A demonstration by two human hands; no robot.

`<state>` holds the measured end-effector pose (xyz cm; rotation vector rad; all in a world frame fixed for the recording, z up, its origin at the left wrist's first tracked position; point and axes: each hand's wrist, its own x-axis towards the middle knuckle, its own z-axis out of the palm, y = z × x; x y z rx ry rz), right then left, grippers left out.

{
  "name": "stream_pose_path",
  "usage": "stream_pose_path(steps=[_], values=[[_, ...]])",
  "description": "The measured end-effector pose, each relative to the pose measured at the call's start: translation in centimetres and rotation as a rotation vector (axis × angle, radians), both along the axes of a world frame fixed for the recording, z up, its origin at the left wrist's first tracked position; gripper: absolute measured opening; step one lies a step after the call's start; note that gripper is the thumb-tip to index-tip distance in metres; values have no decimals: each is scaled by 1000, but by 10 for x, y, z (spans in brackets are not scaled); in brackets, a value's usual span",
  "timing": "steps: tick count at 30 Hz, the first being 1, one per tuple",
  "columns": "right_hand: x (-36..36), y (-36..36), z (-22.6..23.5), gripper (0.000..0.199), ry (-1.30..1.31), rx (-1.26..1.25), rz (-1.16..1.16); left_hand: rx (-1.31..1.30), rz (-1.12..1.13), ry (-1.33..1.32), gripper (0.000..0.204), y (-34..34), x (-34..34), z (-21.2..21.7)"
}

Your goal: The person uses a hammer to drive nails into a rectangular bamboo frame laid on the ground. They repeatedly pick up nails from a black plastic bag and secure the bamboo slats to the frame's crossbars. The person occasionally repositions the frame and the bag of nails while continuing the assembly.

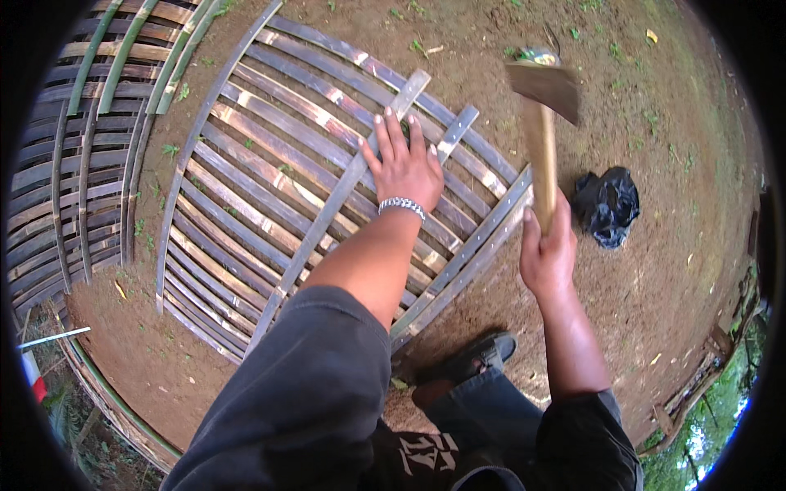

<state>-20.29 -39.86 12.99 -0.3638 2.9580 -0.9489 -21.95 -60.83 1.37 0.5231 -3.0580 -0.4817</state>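
A slatted bamboo panel (270, 176) lies on the ground in front of me, with long slats crossed by several battens. My left hand (403, 168), a chain bracelet at its wrist, presses flat on its right part with the fingers spread. Under the palm the panel is hidden. Held up to the right of the panel is a hatchet (544, 155) with a pale wooden handle and a broad, dark metal head. Around the lower handle my right hand (550, 254) is closed. The head hangs above the ground, apart from the panel.
To the right a crumpled black plastic bag (607, 207) sits on the brown soil. A small colourful item (539, 56) lies partly behind the hatchet head. Another bamboo panel (90, 164) stands at the far left. My sandalled foot (483, 358) is by the panel's near corner.
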Motion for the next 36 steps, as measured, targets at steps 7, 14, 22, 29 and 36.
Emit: stream_pose_path(steps=[7,14,22,29,36], values=[[38,14,-41,53,-267,187,-2,12,-21,-4,63,10,4,-2],[30,-3,-25,55,-56,-15,-91,-4,-10,-6,63,5,5,-2],[32,-7,-2,53,-66,-74,-68,16,-12,-39,64,9,14,-4],[-6,6,7,47,-425,-260,-172,2,-3,-38,66,2,6,-1],[-57,41,-3,41,-1074,-439,-20,4,-21,-18,66,6,6,-2]])
